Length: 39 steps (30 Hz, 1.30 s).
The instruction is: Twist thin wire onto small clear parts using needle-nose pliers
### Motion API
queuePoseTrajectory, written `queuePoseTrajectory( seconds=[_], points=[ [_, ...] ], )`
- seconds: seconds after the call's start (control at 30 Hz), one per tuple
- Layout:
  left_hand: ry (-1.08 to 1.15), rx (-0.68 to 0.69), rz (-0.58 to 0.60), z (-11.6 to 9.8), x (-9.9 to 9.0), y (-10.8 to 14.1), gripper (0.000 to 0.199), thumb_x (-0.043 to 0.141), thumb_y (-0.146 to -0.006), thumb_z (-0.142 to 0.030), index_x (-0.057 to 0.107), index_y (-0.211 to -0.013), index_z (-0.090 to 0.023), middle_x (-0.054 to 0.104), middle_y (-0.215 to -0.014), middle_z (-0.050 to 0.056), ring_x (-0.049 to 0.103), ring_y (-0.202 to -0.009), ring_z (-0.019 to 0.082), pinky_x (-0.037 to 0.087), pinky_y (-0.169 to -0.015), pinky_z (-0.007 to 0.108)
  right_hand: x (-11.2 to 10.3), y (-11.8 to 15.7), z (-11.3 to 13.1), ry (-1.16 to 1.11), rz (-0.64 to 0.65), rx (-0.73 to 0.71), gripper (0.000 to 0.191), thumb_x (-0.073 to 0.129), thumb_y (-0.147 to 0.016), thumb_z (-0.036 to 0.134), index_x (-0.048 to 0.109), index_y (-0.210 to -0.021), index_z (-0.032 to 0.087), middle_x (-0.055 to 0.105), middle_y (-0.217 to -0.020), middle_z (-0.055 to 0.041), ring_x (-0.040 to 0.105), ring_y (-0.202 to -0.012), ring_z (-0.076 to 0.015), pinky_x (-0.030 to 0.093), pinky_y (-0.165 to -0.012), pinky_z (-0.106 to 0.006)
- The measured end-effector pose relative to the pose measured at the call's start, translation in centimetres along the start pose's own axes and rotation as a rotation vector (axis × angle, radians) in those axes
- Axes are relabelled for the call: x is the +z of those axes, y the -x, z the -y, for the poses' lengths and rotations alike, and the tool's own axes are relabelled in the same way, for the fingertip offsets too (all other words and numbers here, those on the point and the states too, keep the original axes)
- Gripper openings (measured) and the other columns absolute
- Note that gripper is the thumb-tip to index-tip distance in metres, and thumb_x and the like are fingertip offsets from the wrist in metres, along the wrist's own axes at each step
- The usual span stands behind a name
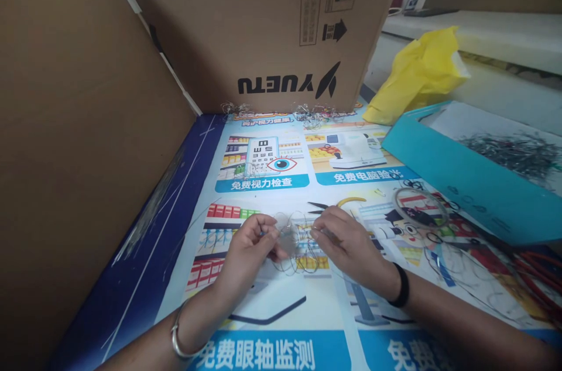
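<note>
Between my two hands is a thin wire piece (302,263) bent into several loops, low over the printed sheet. My left hand (252,245) pinches its left side, thumb against the fingers. On the other side my right hand (346,242) holds the wire between thumb and fingertips. Just beyond the right hand lie pliers with yellow handles (352,200), their dark jaws pointing left. A roll of clear tape (420,207) rests further right. Exactly how the wire crosses between the fingers is too fine to tell.
Cardboard panels (263,26) stand behind and at the left. A teal box (461,175) of tangled wire strands and a yellow bag (417,75) are at the right. Red-handled scissors (533,277) lie at the right edge. Small wire pieces (307,113) sit along the back panel.
</note>
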<state>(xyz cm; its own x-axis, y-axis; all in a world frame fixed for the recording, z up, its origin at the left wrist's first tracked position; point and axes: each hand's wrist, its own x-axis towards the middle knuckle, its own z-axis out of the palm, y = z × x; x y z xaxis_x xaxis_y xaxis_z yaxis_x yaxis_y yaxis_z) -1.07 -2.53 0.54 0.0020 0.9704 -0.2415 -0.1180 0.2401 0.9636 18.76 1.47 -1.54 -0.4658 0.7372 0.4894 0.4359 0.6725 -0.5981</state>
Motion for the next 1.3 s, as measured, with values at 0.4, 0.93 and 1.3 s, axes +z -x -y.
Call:
queuePoseTrajectory(
  seconds=[0.4,0.93,1.3],
  points=[
    [-0.112,-0.018,-0.067,-0.10,-0.13,-0.10,0.024,0.061,-0.076,-0.032,0.049,-0.090,-0.016,0.058,-0.055,-0.004,0.056,-0.045,0.009,0.042,-0.045,0.017,0.13,0.17,-0.31,-0.030,0.020,0.026,0.011,0.047,-0.087,0.013,0.057,-0.087,0.018,0.056,-0.082,-0.0054,0.053,-0.080,-0.0172,0.045,-0.069,-0.032],
    [-0.150,-0.009,-0.049,0.21,-0.37,-0.25,0.020,0.061,-0.077,-0.030,0.051,-0.089,-0.017,0.059,-0.055,-0.003,0.055,-0.048,0.010,0.041,-0.048,0.018,0.18,0.08,-0.41,-0.001,-0.011,-0.011,0.013,0.048,-0.085,0.014,0.059,-0.091,0.019,0.058,-0.081,-0.0054,0.056,-0.079,-0.0170,0.048,-0.067,-0.031],
    [-0.124,-0.017,-0.024,0.01,-0.21,-0.09,0.021,0.062,-0.076,-0.031,0.052,-0.088,-0.016,0.060,-0.055,-0.003,0.057,-0.049,0.010,0.043,-0.049,0.018,0.07,0.06,-0.27,0.022,0.002,-0.015,0.018,0.047,-0.087,0.016,0.061,-0.096,0.020,0.060,-0.082,-0.0052,0.058,-0.078,-0.0163,0.050,-0.068,-0.030]
  ],
)
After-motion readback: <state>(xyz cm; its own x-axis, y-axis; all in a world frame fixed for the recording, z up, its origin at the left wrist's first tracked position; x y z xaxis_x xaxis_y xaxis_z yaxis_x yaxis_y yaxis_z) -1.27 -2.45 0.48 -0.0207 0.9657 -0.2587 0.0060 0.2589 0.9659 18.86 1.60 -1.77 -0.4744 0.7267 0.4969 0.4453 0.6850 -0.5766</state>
